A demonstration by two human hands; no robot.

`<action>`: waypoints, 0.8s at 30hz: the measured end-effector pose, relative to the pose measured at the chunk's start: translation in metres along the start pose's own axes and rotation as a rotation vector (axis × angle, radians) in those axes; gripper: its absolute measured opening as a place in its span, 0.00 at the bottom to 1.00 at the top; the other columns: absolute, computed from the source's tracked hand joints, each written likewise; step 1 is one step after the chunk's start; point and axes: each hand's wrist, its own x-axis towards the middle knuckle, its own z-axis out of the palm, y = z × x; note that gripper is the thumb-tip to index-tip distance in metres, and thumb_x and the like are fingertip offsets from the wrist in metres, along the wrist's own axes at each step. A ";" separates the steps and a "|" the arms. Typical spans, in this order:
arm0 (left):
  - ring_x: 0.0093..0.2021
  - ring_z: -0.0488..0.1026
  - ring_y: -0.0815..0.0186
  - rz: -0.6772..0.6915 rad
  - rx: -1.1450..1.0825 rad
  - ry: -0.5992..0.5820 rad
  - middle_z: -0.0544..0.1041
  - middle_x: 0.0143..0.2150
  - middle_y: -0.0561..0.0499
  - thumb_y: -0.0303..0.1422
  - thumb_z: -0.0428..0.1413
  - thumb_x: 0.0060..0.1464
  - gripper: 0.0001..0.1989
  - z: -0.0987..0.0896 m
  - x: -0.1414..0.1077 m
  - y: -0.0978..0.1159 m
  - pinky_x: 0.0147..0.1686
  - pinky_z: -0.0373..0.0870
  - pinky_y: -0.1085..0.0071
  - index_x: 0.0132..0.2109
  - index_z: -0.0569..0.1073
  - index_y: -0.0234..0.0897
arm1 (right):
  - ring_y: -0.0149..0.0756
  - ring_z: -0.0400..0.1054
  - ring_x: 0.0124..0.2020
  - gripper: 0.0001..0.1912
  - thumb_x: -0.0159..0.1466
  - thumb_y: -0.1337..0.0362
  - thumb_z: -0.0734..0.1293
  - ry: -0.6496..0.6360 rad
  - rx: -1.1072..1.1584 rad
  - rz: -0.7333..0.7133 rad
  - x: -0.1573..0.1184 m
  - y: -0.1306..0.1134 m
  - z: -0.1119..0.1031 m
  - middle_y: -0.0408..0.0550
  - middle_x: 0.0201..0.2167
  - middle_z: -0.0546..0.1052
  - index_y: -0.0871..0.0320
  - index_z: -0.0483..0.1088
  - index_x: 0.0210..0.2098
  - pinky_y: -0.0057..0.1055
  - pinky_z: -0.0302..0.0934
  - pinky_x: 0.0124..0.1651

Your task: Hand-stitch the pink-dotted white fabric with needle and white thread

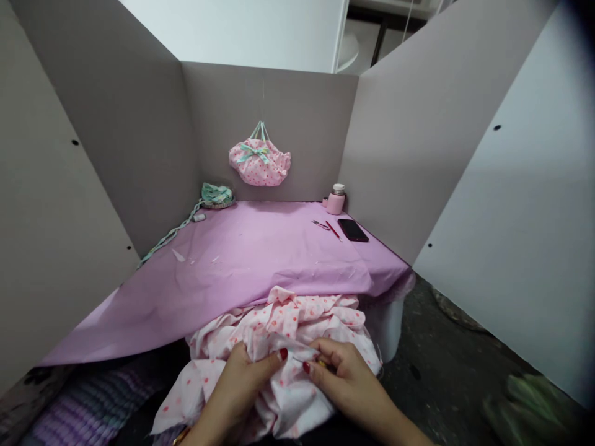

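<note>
A large bunched cloth, pale pink with red dots (274, 319), lies over my lap and against the front edge of the table. My left hand (251, 371) is closed on the cloth, its thumb with a red nail pressing down on a fold. Close to its right, my right hand (332, 368) pinches the same cloth between thumb and curled fingers. A yellow ring-like thing shows at the right fingers. Whether a needle is between the fingertips is too small to tell.
Pink-purple cloth covers the table (260, 241). A dotted pouch (260, 164) hangs at the back panel. Green fabric (217, 194) sits back left; a pink bottle (335, 201), black phone (353, 230), red pencil (333, 231) and small snips (320, 224) are at the right. Grey panels enclose the table.
</note>
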 end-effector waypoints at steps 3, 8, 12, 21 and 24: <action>0.31 0.75 0.58 -0.021 -0.049 -0.005 0.78 0.27 0.45 0.34 0.63 0.39 0.14 0.000 0.000 -0.002 0.35 0.69 0.65 0.36 0.76 0.33 | 0.28 0.53 0.23 0.09 0.58 0.63 0.61 -0.006 0.062 0.009 0.000 0.004 0.001 0.40 0.20 0.61 0.61 0.65 0.25 0.25 0.48 0.25; 0.31 0.75 0.60 -0.057 -0.081 0.043 0.79 0.29 0.45 0.31 0.63 0.40 0.14 -0.001 -0.001 -0.001 0.36 0.70 0.65 0.38 0.75 0.34 | 0.28 0.54 0.23 0.09 0.58 0.61 0.63 -0.033 0.201 0.062 -0.002 0.007 0.002 0.42 0.22 0.63 0.62 0.66 0.28 0.24 0.48 0.24; 0.31 0.76 0.60 -0.081 -0.130 -0.012 0.79 0.27 0.45 0.27 0.62 0.41 0.12 0.006 -0.006 0.007 0.37 0.70 0.66 0.38 0.76 0.31 | 0.26 0.53 0.22 0.12 0.57 0.58 0.65 -0.084 0.384 0.099 -0.002 0.007 0.003 0.41 0.22 0.64 0.62 0.66 0.30 0.23 0.47 0.25; 0.34 0.76 0.55 -0.165 -0.191 -0.034 0.80 0.31 0.40 0.25 0.62 0.42 0.16 0.005 -0.008 0.006 0.38 0.71 0.61 0.42 0.74 0.26 | 0.26 0.58 0.23 0.19 0.50 0.53 0.72 -0.117 0.640 0.149 0.001 0.005 0.005 0.41 0.22 0.68 0.62 0.67 0.29 0.22 0.48 0.26; 0.35 0.76 0.54 -0.156 -0.210 -0.055 0.79 0.31 0.40 0.25 0.62 0.42 0.17 0.004 -0.007 0.005 0.38 0.71 0.61 0.42 0.74 0.26 | 0.26 0.58 0.23 0.18 0.51 0.53 0.71 -0.120 0.655 0.132 0.001 0.006 0.006 0.41 0.22 0.68 0.62 0.68 0.29 0.22 0.48 0.27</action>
